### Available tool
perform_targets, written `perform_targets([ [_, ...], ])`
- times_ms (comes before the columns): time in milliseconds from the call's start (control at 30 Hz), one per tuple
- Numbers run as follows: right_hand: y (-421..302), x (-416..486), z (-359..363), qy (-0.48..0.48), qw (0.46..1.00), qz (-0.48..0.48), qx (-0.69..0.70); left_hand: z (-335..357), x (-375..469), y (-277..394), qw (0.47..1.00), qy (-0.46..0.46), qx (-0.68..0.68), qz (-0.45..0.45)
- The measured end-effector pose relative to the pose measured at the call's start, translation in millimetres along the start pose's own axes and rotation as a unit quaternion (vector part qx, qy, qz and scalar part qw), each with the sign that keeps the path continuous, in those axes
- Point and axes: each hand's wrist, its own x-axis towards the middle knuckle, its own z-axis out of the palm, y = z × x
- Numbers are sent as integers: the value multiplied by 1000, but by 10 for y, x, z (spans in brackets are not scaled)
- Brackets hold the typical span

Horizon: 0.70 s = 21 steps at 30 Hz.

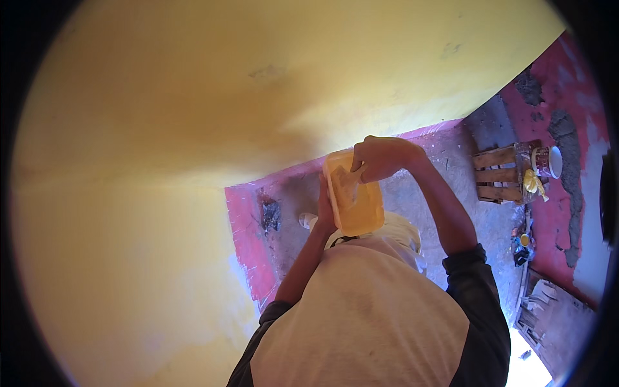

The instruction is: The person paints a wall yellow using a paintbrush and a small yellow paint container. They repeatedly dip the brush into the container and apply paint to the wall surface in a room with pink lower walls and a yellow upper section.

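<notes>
In front of my torso, my left hand (327, 208) grips the left side of a rectangular plastic tub (372, 213). The tub's inside looks yellow-orange, like the paint on the wall. My right hand (384, 158) reaches over the rim from the right with its fingers pointing down into the tub. Its fingertips pinch a pale, flat tool (345, 186), whose lower part lies inside the tub against the contents. The exact kind of tool cannot be told, since my fingers hide its upper end.
A yellow wall (159, 96) rises close ahead and to the left, above a pink lower band (249, 237). On the concrete floor (445, 193), a dark scrap (271, 216) lies at left. A wooden crate (496, 174) stands right, beside a white-rimmed bucket (546, 162) and yellow plastic bag (533, 185).
</notes>
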Motion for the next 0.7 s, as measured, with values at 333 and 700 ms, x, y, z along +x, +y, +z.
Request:
perform_targets([
  [333, 228, -545, 244, 117, 978, -48, 163, -189, -37, 153, 992, -50, -108, 47],
  [700, 356, -121, 1298, 267, 649, -69, 709, -629, -42, 541, 978, 11, -124, 165],
])
